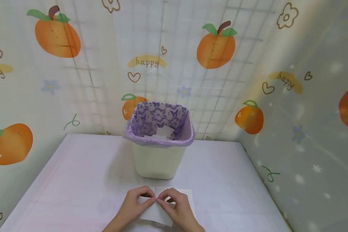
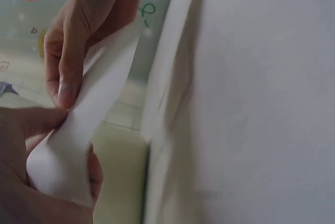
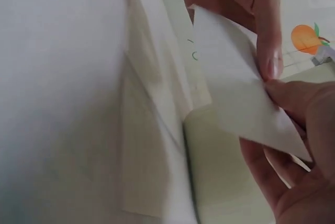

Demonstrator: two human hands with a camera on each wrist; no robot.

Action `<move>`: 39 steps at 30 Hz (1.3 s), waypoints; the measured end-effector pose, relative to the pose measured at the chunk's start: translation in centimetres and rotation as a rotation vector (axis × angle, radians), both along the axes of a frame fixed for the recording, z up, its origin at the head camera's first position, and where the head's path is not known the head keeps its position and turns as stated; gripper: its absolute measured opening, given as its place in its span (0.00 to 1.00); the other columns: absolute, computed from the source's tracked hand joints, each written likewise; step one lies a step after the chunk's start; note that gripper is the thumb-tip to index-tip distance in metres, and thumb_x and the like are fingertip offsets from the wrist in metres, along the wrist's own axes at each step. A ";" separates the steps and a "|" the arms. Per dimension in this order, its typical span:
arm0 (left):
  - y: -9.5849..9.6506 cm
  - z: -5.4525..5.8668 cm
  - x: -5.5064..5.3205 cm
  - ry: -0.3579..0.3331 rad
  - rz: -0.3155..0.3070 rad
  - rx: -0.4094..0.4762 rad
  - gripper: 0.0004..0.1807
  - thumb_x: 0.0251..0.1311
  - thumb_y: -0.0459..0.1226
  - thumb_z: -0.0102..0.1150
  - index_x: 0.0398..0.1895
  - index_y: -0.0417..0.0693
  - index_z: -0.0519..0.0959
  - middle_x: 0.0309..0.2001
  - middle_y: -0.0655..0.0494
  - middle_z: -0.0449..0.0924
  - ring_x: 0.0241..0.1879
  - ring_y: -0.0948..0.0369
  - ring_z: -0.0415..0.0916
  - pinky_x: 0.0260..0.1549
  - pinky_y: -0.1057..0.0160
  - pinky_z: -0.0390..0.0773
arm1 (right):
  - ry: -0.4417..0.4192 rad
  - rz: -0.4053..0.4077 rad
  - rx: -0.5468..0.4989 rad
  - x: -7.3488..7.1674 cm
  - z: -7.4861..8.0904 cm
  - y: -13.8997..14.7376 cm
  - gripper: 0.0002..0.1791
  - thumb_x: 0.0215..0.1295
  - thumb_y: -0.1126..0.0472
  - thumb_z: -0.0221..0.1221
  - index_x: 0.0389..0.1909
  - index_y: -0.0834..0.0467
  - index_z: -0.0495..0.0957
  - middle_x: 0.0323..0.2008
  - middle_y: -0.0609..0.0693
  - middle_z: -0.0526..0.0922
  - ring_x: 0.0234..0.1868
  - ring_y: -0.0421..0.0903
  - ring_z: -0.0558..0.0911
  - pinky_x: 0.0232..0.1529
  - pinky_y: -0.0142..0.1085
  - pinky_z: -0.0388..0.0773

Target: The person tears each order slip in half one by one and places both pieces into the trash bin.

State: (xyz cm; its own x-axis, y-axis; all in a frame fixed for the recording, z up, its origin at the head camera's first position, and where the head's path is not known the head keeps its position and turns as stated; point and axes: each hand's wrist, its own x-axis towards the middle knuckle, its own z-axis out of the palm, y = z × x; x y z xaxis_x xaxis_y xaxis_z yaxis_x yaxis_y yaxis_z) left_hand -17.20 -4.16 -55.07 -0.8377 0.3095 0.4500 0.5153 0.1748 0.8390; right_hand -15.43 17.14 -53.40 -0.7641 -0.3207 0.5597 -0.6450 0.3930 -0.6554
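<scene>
A white sheet of paper point(image 1: 156, 212) hangs between both hands above the table. My left hand point(image 1: 135, 202) pinches its upper edge between thumb and fingers. My right hand point(image 1: 178, 206) pinches the same edge right beside it, the two thumb tips almost touching. In the left wrist view the paper point(image 2: 107, 85) bends as it passes between the hands; the right wrist view shows its flat blank face. Whether the edge is torn cannot be seen. Beneath the hands lies lined paper point(image 1: 189, 193), partly covered by them.
Just beyond the hands stands a cream bin point(image 1: 159, 161) with a purple butterfly-patterned liner point(image 1: 162, 112) folded over its rim. Several white paper pieces point(image 1: 164, 131) lie inside it. A white cloth covers the table point(image 1: 75, 180); orange-printed curtains point(image 1: 174, 38) hang around it.
</scene>
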 end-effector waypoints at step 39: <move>0.1 16.4 -3.1 0.172 -0.061 -0.037 0.05 0.66 0.33 0.70 0.36 0.53 0.87 0.35 0.64 0.88 0.42 0.64 0.86 0.50 0.58 0.84 | 0.241 0.121 0.118 -3.9 16.1 1.3 0.02 0.70 0.64 0.69 0.39 0.55 0.85 0.36 0.45 0.88 0.41 0.42 0.88 0.40 0.33 0.87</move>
State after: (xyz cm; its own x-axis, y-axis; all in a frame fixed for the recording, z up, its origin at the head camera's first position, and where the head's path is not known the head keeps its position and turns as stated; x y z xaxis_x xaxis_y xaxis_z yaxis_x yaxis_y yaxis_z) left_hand -20.34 -4.01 -38.67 -0.7283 0.3767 0.5725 0.6614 0.1676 0.7311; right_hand -19.33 18.45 -37.32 -0.5655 -0.4755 0.6739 -0.8236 0.3680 -0.4315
